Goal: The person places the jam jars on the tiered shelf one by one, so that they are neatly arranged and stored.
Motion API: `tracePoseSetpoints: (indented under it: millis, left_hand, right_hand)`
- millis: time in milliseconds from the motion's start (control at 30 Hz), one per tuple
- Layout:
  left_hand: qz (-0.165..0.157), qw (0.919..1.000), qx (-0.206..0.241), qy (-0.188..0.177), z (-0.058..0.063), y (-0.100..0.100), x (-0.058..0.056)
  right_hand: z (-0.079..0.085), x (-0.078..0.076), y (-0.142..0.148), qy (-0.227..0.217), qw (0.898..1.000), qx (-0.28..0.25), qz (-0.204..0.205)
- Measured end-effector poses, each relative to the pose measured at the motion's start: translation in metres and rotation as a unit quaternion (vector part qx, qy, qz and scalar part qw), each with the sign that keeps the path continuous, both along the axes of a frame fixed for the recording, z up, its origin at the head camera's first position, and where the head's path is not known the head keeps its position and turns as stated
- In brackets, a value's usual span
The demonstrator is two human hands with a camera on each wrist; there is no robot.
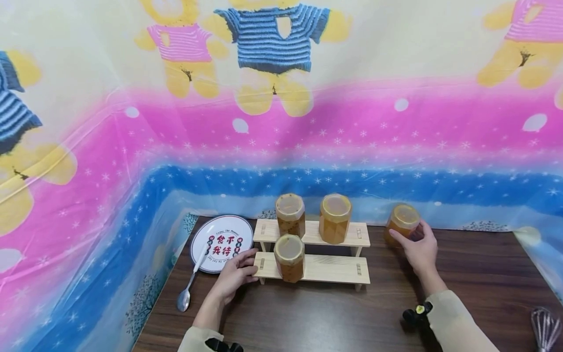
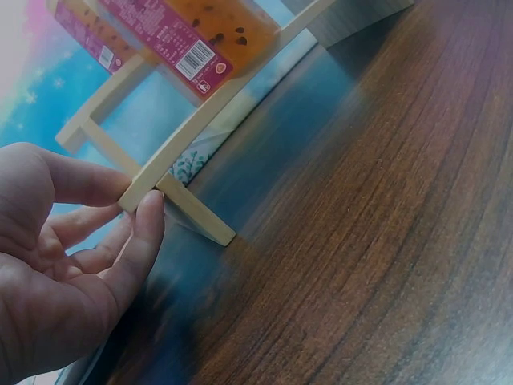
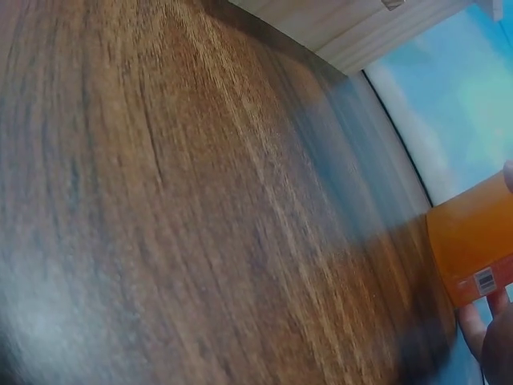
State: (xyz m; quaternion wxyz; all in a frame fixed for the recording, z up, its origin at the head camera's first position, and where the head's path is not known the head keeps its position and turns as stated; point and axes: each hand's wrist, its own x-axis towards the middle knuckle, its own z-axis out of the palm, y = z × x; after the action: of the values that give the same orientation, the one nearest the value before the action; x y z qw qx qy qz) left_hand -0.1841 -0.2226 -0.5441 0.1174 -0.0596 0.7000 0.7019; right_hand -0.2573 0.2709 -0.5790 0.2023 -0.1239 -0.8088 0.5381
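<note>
My right hand (image 1: 422, 249) grips a glass jar of orange preserve (image 1: 403, 218) at the right of the wooden stand; its thumb and fingers lie on opposite sides. In the right wrist view this jar (image 3: 469, 233) shows a barcode label, with only part of the hand (image 3: 498, 341) in frame. My left hand (image 1: 235, 276) pinches the left end of the front wooden shelf (image 1: 330, 269) between thumb and fingers, clearly seen in the left wrist view. A dark-flecked jar (image 1: 290, 261) stands on that shelf. On the back shelf (image 1: 312, 233) stand another flecked jar (image 1: 290, 215) and a plain amber jar (image 1: 335, 220).
Left of the shelves lies a white plate (image 1: 202, 225) with red lettering, a spoon (image 1: 186, 293) leaning over its rim. A wire whisk (image 1: 545, 327) lies at the right edge of the dark wooden table (image 1: 316, 318). A printed cloth (image 1: 352, 137) hangs behind.
</note>
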Motion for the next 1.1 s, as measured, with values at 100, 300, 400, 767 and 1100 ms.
tracePoseSetpoints:
  millis: [100,300,400,767,1100]
  left_hand:
    - [0.003,1.0000,0.001,0.000,0.001,0.001,0.000]
    - [0.003,1.0000,-0.001,-0.001,0.000,0.002,0.001]
    - [0.002,1.0000,-0.002,-0.001,-0.001,0.002,0.001]
    - [0.001,1.0000,0.001,0.000,0.000,0.001,0.000]
    - [0.001,1.0000,0.002,-0.001,0.002,0.001,0.000]
  right_hand:
    - [0.001,0.000,0.000,0.001,1.000,0.004,-0.003]
    - [0.000,0.001,0.000,0.004,1.000,0.018,-0.011]
    - [0.000,0.004,-0.001,0.008,1.000,0.025,-0.015]
    - [0.017,0.022,-0.005,-0.014,1.000,0.025,0.008]
    - [0.036,0.041,-0.011,-0.020,0.998,0.042,0.034]
